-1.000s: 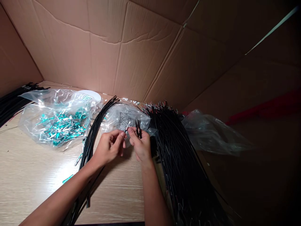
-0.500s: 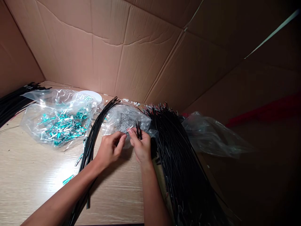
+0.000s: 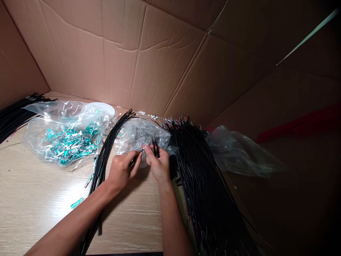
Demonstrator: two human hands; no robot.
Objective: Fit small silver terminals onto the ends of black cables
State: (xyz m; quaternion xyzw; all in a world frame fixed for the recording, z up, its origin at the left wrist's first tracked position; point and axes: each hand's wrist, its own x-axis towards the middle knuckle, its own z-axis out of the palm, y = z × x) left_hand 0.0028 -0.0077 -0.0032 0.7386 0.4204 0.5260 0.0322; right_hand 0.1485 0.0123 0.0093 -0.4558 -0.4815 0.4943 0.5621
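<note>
My left hand [image 3: 124, 170] is closed in a pinch on a thin black cable [image 3: 140, 152], whose tip pokes out between thumb and forefinger. Close beside it, my right hand [image 3: 159, 167] has black tweezers [image 3: 155, 146] tucked in its fingers, points upward. Its thumb and forefinger meet at the cable's tip; whatever tiny part is there cannot be made out. Just behind both hands lies a clear plastic bag [image 3: 125, 133] of small silvery metal pieces [image 3: 139, 138].
A bundle of black cables [image 3: 105, 156] runs along the left arm. To the right lies a thick pile of black cables [image 3: 202, 177] with bared ends. A clear bag of green and silver scraps [image 3: 73, 144] sits left. Cardboard walls [image 3: 117, 60] enclose the wooden table [image 3: 34, 199].
Both hands have stayed nearly in place. My left fingers have shifted a little, and more of the dark cable tip shows between the hands. The tweezers remain in my right hand.
</note>
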